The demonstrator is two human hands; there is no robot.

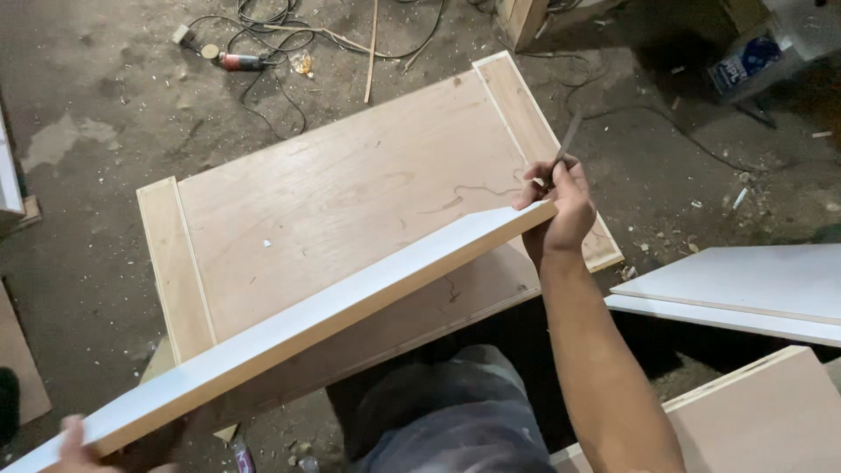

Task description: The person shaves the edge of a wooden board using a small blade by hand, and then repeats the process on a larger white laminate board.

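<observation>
Nearest, at 6 o'clock, the person's knees in grey trousers (455, 420). At 7 o'clock the left hand (74, 447) sits at the frame edge w/ thumb up over the near end of a long white-faced board (289, 324); fingers are under it, so how tightly it's closed can't be told, but it carries that end. The board runs diagonally up toward 2 o'clock, raw ply edge facing the person, white face up.

At the far end the right hand (556, 215) is curled around the board's corner from behind, fingers closed, and also pinches a thin dark pencil-like tool (569, 136) pointing up; exact kind unclear.

Beneath the board lies a plywood panel (350, 193) w/ a strip fixed along each short side, resting low above the floor (88, 158).

Progress, as judged: panel looks assembled w/ both end strips on; the white board is held just above it, not yet laid down or fixed. No fasteners visible on it.

At 3–4 o'clock, more white panels (745, 285) stacked, and a brown board (762, 412). Far, at 11 o'clock, cables (263, 61) on the dusty floor.
</observation>
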